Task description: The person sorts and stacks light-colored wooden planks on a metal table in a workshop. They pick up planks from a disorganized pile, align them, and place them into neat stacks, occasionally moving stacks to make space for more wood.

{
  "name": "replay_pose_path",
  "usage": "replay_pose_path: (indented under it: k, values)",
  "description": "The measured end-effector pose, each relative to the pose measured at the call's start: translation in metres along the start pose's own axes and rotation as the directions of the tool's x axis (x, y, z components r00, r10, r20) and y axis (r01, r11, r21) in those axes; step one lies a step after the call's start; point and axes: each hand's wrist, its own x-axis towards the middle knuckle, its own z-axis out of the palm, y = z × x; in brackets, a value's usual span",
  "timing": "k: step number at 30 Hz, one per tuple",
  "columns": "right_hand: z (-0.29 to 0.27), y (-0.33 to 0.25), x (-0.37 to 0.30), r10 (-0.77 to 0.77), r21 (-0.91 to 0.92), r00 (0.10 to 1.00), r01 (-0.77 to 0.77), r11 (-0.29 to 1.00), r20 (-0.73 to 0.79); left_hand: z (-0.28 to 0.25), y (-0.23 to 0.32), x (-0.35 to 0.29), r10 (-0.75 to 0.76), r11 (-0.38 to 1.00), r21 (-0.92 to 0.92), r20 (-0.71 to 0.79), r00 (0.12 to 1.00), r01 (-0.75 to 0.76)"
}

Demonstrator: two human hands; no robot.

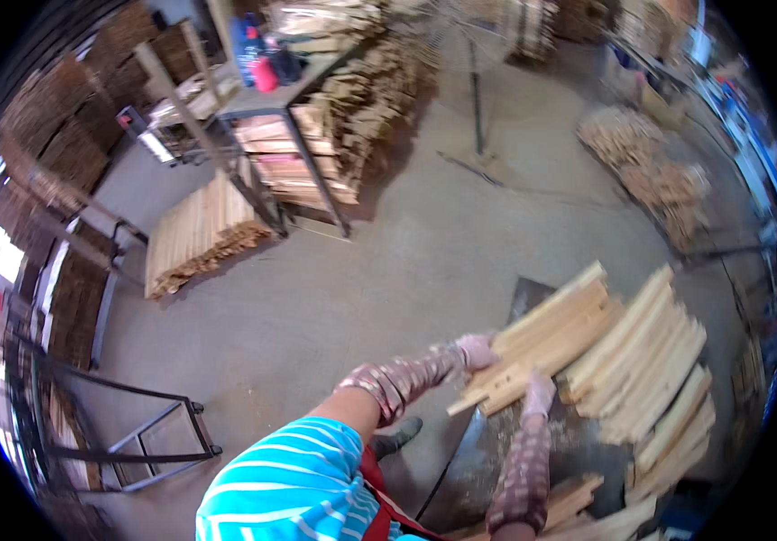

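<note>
Wearing pale gloves and patterned sleeves, both my hands are at a flat bundle of wooden slats over the dark worktable. My left hand grips the bundle's left edge, its fingertips partly hidden by the wood. On the near edge, my right hand is closed around the slats, with the fingers underneath out of sight. Just right of the bundle lies a second row of pale slats. More loose slats rest at the table's near end.
A metal table with bottles stands at the far left, slats stacked under it. A slat pile lies on the floor beside it. Beyond is a stand fan; a wheeled metal frame stands at left. Wood heaps lie at right.
</note>
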Motion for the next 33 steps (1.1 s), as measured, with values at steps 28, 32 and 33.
replay_pose_path:
  k: [28, 32, 33]
  values:
    - [0.030, -0.044, -0.051, 0.158, -0.522, 0.963, -0.252, 0.815, -0.218, -0.006, -0.012, 0.045, 0.055, 0.898, -0.427, 0.340, 0.939, 0.102]
    - [0.022, -0.020, -0.041, 0.210, -0.395, 0.971, -0.239, 0.887, -0.115, -0.011, -0.021, 0.042, 0.198, 0.871, -0.491, 0.364, 0.910, 0.007]
    - [0.022, -0.014, -0.040, 0.230, -0.356, 0.969, -0.248, 0.901, -0.093, -0.011, -0.022, 0.039, 0.172, 0.856, -0.515, 0.376, 0.911, 0.051]
